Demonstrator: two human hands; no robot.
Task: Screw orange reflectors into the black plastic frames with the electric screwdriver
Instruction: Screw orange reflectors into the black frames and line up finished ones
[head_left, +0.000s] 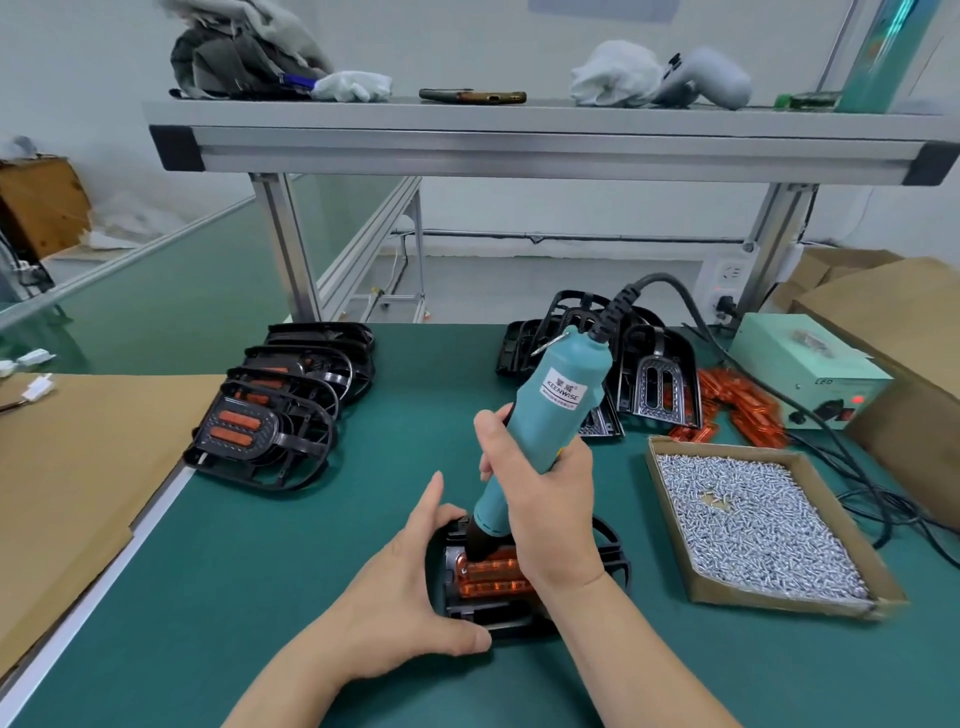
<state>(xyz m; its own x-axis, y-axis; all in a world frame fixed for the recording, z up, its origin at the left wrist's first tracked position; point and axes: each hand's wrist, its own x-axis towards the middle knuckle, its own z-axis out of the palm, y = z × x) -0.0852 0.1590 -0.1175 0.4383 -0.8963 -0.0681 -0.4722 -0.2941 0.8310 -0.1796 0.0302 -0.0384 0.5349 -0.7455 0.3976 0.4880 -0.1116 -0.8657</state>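
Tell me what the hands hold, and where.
The right hand grips the electric screwdriver around its lower body; the left hand holds the black frame by its left edge.
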